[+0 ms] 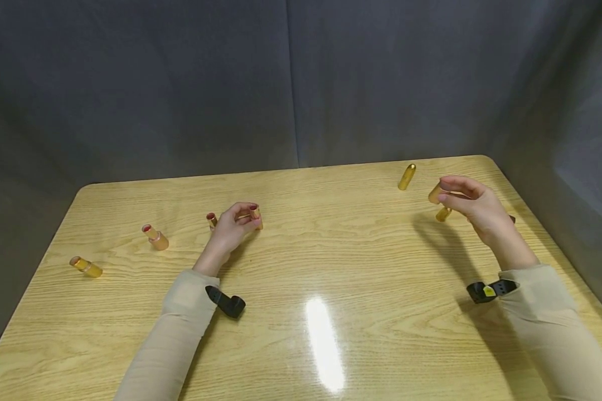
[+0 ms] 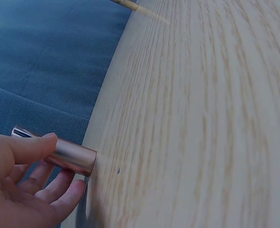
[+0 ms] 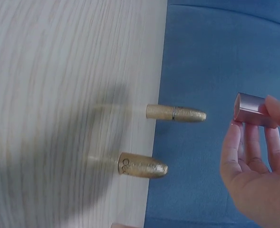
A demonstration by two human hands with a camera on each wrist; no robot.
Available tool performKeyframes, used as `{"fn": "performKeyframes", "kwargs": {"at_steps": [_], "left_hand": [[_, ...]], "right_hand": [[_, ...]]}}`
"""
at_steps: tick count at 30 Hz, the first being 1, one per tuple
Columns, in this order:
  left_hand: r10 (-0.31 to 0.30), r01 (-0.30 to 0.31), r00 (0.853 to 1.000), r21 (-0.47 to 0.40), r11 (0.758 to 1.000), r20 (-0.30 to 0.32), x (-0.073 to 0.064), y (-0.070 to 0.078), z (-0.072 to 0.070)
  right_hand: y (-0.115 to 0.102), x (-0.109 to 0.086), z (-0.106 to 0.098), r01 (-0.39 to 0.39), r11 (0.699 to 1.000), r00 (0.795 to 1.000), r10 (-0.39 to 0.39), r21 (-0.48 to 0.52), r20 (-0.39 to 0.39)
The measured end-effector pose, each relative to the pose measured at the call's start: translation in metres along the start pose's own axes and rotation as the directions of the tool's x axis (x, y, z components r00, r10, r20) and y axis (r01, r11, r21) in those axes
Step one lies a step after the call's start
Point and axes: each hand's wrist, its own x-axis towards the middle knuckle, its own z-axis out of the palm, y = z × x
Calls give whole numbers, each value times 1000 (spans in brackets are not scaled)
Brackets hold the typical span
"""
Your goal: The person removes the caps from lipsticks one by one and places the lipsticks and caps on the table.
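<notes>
My left hand [image 1: 233, 229] pinches an upright rose-gold lipstick tube [image 2: 73, 157] between thumb and fingers, its base at the tabletop. The tube's dark red open end [image 1: 254, 208] points up in the head view. On the right, my right hand [image 1: 474, 209] holds a short rose-gold lipstick cap [image 3: 254, 110] in its fingertips, raised over the table. Below that cap stands a gold bullet-shaped cap [image 3: 142, 166] with a ring pattern. Farther back is a gold bullet-shaped lipstick [image 1: 407, 177] with a band round its middle.
Uncapped lipsticks stand at the left: a gold one [image 1: 86, 267], a rose-gold one [image 1: 155, 238], and another [image 1: 212, 220] partly behind my left hand. A small dark item [image 1: 513, 219] peeks out beside my right wrist. Grey curtain [image 1: 291, 83] surrounds the wooden table [image 1: 371, 334].
</notes>
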Motion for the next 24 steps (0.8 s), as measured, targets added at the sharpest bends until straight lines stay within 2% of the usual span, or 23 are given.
{"fn": "performKeyframes", "kwargs": {"at_steps": [5,13,24], "left_hand": [[13,-13,1000,-13,1000,4,-1,0,0],[10,-10,1000,-45,999,-2,-3,1,-1],[43,-44,999,-89,995,-10,-1,5,-2]], "right_hand": [[2,-3,-7,-34,999,999,34,-33,-28],[11,-10,-19,-1,1000,999,1,18,-37],[24,-15,-35,20,999,999,-19,27,-33]]}}
